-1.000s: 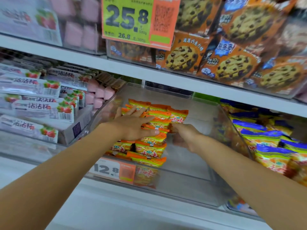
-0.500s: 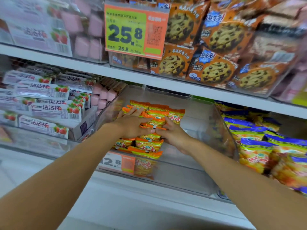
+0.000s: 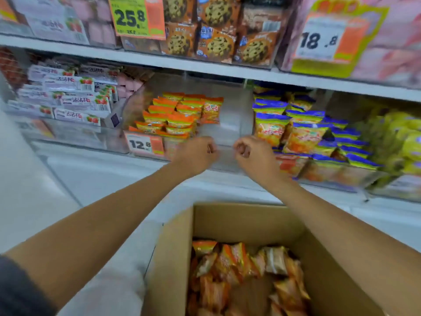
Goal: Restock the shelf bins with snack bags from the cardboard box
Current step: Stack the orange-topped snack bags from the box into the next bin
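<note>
The left hand [image 3: 196, 153] and right hand [image 3: 252, 156] hang side by side, apart, in front of the clear shelf bin [image 3: 232, 124]; the fingers of both are curled into loose fists and hold nothing. Orange snack bags [image 3: 180, 115] lie stacked in the bin's left half, at 11 o'clock from the hands; a 12.8 price tag [image 3: 143, 144] sits on its front wall. The open cardboard box [image 3: 227, 213] stands at 6 o'clock, with more orange bags [image 3: 239, 270] inside; blue-topped bags [image 3: 296, 131] fill the neighbouring bin at 3 o'clock.
</note>
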The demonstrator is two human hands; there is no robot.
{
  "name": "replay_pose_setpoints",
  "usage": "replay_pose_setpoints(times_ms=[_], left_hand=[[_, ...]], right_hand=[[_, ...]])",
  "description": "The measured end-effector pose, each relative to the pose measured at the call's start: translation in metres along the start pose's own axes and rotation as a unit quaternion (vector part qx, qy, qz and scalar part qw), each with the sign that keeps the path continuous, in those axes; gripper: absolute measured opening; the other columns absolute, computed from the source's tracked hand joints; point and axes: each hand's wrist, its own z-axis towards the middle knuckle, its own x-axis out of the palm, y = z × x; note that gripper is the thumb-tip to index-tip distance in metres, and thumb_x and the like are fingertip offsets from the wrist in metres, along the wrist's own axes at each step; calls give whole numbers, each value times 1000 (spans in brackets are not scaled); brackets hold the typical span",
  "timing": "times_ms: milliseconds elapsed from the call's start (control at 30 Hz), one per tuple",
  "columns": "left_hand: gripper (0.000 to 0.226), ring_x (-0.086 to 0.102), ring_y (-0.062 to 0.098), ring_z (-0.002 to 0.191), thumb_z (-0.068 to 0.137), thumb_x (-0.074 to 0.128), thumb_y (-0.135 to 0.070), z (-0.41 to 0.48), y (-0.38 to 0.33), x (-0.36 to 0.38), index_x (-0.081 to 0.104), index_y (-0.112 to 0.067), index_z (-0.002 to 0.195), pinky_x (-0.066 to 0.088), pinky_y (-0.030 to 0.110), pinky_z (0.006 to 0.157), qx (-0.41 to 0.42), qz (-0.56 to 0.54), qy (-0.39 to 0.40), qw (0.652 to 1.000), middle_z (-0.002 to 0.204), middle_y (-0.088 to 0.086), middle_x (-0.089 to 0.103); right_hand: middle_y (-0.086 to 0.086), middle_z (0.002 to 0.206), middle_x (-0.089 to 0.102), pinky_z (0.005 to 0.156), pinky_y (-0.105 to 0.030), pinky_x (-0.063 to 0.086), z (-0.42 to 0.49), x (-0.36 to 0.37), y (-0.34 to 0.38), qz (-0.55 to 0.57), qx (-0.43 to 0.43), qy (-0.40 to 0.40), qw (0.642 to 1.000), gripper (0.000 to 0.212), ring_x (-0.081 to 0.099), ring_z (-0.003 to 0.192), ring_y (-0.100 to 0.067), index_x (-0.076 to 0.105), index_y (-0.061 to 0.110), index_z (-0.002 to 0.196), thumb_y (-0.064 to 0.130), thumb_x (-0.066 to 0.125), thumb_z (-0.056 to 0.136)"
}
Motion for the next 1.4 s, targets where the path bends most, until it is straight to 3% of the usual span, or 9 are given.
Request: replay_pose_setpoints(times_ms=[167,300,500,667,833,1000,1133,1267,1400], left_hand=[[11,55,14,72,90,61,-32,-54,-8,76,62,-21,89,43,28,63,-37,-6,139,990,85,-6,60],[4,61,16,74,89,57,-27,-52,-11,102,60,-25,86,49,33,63,-64,-15,84,994,83,-9,62],[10,60,18,73,88,60,-21,-17,-23,93,61,-28,80,49,33,66,-49,-91,24,994,77,-10,62],[5,63,22,78,91,62,-21,-17,-31,88,60,-25,89,49,31,67,-41,-101,65,992,84,-6,61],[6,61,24,84,92,60,-15,-29,-49,77,62,-18,96,52,37,78,-33,-100,46,993,88,-2,61],[13,57,23,88,95,53,-11,-24,-70,73,63,-7,102,48,31,72,-20,-92,49,994,99,5,60],[16,58,26,87,90,64,-12,-17,-71,76,59,-11,105,52,38,78,-16,-103,57,993,104,5,58],[34,60,23,95,91,63,-9,-16,-77,78,53,-12,124,50,36,87,-4,-105,36,994,111,-5,54],[36,61,22,98,93,60,-11,-21,-73,81,53,-16,128,50,33,83,-17,-104,43,994,118,-7,54]], right_hand=[[4,75,52,62,-30,43,-75,-13,-19,-45,-60,46,996,8,42,64,-10,67,8,84,3,63,78],[-7,79,61,59,-33,46,-47,-20,-28,-79,-139,72,985,8,57,68,-27,66,6,79,5,59,76],[-11,91,61,66,-39,48,0,-34,-37,-96,-93,78,988,13,57,84,-29,65,5,87,6,54,82],[-10,93,62,63,-34,46,-42,-39,-31,-81,-123,49,988,14,59,83,-28,66,3,87,1,53,80],[-4,92,51,68,-37,46,-74,-55,-34,-43,54,-28,997,12,49,82,-22,55,6,86,-3,55,79],[-15,140,30,105,-36,38,-87,-61,-56,-53,232,-7,971,49,34,128,-33,50,12,117,0,68,73],[-10,160,1,117,-30,17,-86,-53,-46,27,211,-19,977,56,2,149,-24,51,15,128,-5,65,78],[-4,162,-5,119,-37,19,-77,-40,-31,47,185,34,981,58,-2,150,-23,50,17,133,-2,65,80],[1,162,-9,116,-41,30,-85,-38,-35,52,176,11,983,61,2,150,-21,48,18,137,-1,64,81]])
